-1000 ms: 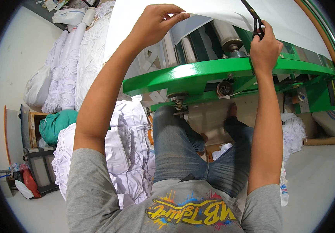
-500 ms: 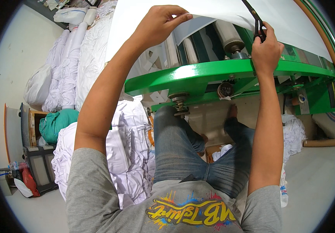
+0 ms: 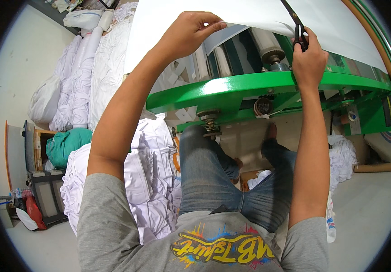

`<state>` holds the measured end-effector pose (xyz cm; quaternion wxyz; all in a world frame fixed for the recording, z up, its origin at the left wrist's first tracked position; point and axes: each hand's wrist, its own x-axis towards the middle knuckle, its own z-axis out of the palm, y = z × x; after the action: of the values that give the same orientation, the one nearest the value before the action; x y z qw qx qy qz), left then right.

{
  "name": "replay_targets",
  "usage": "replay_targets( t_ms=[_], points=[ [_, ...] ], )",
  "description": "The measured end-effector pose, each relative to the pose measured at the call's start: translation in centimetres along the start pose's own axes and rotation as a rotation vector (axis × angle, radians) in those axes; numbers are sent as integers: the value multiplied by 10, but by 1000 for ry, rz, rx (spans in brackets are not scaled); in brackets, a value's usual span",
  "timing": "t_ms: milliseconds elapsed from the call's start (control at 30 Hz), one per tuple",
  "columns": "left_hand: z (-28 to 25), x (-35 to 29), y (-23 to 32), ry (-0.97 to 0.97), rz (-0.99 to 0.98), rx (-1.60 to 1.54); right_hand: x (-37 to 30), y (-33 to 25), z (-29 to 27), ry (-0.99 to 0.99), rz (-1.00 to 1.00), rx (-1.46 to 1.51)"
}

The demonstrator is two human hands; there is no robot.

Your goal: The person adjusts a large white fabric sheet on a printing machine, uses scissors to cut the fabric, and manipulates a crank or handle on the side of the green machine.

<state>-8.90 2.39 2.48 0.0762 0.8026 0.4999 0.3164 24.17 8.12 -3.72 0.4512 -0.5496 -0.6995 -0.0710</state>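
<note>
A wide white sheet [image 3: 250,11] spreads over the top of a green-framed roller machine [image 3: 222,86]. My left hand [image 3: 191,31] pinches the sheet's near edge between thumb and fingers. In my right hand [image 3: 311,59] is a pair of black scissors [image 3: 299,29], my fingers in the handles and the blades pointing away over the sheet. Their tips run out of the top of the picture. Between my hands the sheet's edge lifts a little, and metal rollers [image 3: 264,43] show beneath it.
White fabric [image 3: 147,177] lies piled left of my legs, near a green bundle [image 3: 70,145]. Wrapped rolls [image 3: 75,86] rest along the left wall. At the far right are a brown tube [image 3: 372,41] and another cardboard tube [image 3: 379,167] on the floor.
Both hands have shifted slightly nearer to me. The scissors have moved a little left and nearer, and the sheet's edge between my hands sags differently.
</note>
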Motion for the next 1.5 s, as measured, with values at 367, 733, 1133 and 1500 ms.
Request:
replay_targets(
  t_ms=[367, 733, 1133, 1500],
  points=[
    [2, 0, -3, -18, 39, 20, 3, -11, -2, 16, 16, 102],
    [2, 2, -3, -13, 66, 7, 3, -7, 2, 100, -61, 115],
    [5, 3, -3, -3, 95, 16, 2, 3, 6, -122, -38, 231],
    [6, 3, -5, -8, 121, 65, -1, -1, 1, -70, 5, 123]
  ],
)
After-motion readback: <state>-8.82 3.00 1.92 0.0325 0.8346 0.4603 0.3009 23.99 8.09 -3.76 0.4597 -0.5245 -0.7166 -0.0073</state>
